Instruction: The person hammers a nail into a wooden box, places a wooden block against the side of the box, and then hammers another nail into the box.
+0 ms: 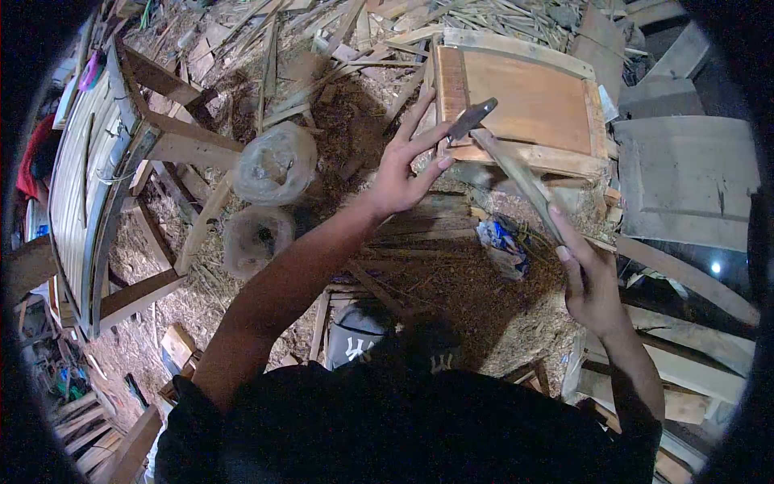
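A hammer [520, 177] with a dark metal head and a pale wooden handle reaches across the middle of the view. My right hand [587, 282] is closed round the lower end of its handle. My left hand [403, 165] is stretched out with fingers spread, at the near left corner of a wooden frame [524, 157]. The hammer head overlaps the tip of my left index finger in this view. Inside the frame lies a flat orange-brown panel [528, 97].
On the left stands a slatted wooden piece [85, 185] with legs. Two clear plastic bags [278, 165] sit beside my left forearm. A crumpled blue and white packet [501, 246] lies on the sawdust. Grey boards [685, 181] are at the right, wood scraps [508, 20] at the back.
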A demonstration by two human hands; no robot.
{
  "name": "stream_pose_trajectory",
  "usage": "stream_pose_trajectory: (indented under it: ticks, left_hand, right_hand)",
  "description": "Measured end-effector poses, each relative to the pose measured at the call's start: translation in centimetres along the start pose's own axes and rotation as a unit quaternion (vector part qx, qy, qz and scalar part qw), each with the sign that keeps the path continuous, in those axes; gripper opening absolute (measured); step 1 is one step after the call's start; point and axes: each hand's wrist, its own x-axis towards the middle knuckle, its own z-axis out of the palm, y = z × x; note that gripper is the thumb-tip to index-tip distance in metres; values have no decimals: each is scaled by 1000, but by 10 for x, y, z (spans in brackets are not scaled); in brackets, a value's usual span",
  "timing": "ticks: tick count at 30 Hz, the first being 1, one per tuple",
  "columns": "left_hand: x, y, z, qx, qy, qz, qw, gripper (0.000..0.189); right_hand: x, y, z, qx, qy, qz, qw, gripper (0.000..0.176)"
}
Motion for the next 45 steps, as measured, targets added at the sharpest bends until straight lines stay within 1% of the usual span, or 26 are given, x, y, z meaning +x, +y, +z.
stream_pose_trajectory:
  ticks: [2,5,7,8,11,12,14,15,17,18,20,21,22,24,25,28,29,30,32,33,34,36,38,41,44,45]
  left_hand:
    - [0,-2,-2,1,-12,-3,1000,49]
    - [5,3,-6,8,-27,0,1000,49]
    - [4,0,-5,-2,-21,0,1000,49]
    - [4,-1,-4,-11,-16,3,1000,49]
    - [3,-6,-3,-20,-9,9,1000,46]
    - [4,-4,-3,-21,-10,11,1000,46]
    - [4,-2,-5,-18,-15,6,1000,45]
    - [3,0,-5,-18,-15,3,1000,45]
    - [5,3,-6,7,-15,0,1000,45]
    - [5,3,-5,7,-15,0,1000,45]
    - [5,3,-5,-30,-15,-12,999,41]
    - [4,1,-4,-31,-16,-12,999,41]
    - [3,-1,-5,-17,-14,0,1000,42]
    - [5,-4,-5,-4,-11,14,1000,44]
    - [6,-6,-6,-5,-10,19,1000,45]
    - [2,-1,-5,-15,-10,7,1000,44]
    - [3,1,-5,-23,-7,-3,1000,44]
    - [3,2,-6,-23,-8,-3,1000,44]
    - [4,3,-6,-6,-9,-1,1000,43]
    - [3,2,-5,-7,-9,0,1000,43]
    - [3,0,-5,-8,-7,3,1000,42]
    - [4,-1,-6,-8,-5,7,1000,42]
    - [4,2,-6,-27,-8,-7,1000,42]
    - [5,4,-7,-18,-7,-7,1000,41]
    - [3,2,-5,-19,-5,-4,1000,42]
    - [3,2,-6,-19,-5,-8,1000,42]
  right_hand:
    - [0,2,-2,3,-21,10,1000,61]
    - [-4,6,-6,-18,9,-48,999,65]
    - [-18,5,-9,65,68,48,994,70]
    - [-16,4,-8,64,68,49,994,70]
    - [-2,-4,-5,-8,-45,10,999,65]
    - [-2,-4,-6,-9,-43,11,999,65]
    - [-2,-2,-6,-101,-72,-29,992,46]
    - [-3,-1,-7,-99,-74,-28,992,46]
    - [-3,1,-12,-119,87,-110,983,56]
    - [-8,2,-13,-120,87,-110,983,56]
    - [-25,4,-14,61,154,99,981,54]
    - [-26,5,-12,-3,91,145,985,50]
    - [-21,6,-11,-3,93,144,985,50]
    - [0,3,-5,-106,-17,-81,991,52]
    - [0,4,-3,-86,24,-103,991,54]
    - [-5,7,-15,-82,81,-101,988,50]
    - [-6,4,-21,-86,89,-54,991,51]
    - [-12,4,-20,-86,88,-53,991,51]
    - [-26,9,-12,41,159,53,985,54]
    - [-18,16,-7,-29,106,-66,992,58]
    - [-13,15,-8,-29,108,-68,991,58]
    - [3,-1,-8,-120,-36,-83,989,60]
    - [-4,1,-14,-74,-23,-75,994,56]
    - [-9,-12,-25,-2,91,64,994,50]
    - [-39,23,-12,13,106,103,989,56]
    - [-14,35,-4,-99,118,-206,966,65]
